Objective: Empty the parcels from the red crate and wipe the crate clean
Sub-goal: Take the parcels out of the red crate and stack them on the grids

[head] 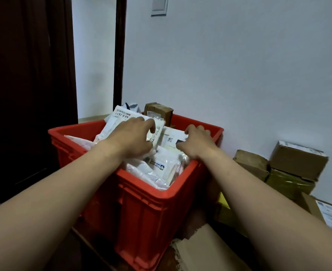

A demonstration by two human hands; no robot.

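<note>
At the bottom right of the frame a flattened cardboard sheet [206, 249] is lying beside the red crate [141, 202], which is filling the lower centre. White plastic parcels [155, 173] are lying heaped inside it up to the rim. In the centre the left hand [133, 137] is curling its fingers over a labelled white parcel [120, 116] and gripping it. Just to its right, the right hand [197, 141] is pinching the edge of a flat parcel [173, 137] between thumb and bent fingers. A brown box [159, 112] is sticking up at the crate's far corner. Stacked cardboard boxes [298, 163] are sitting against the white wall [239, 65] at the right, and a dark door [24, 94] is filling the left.
</note>
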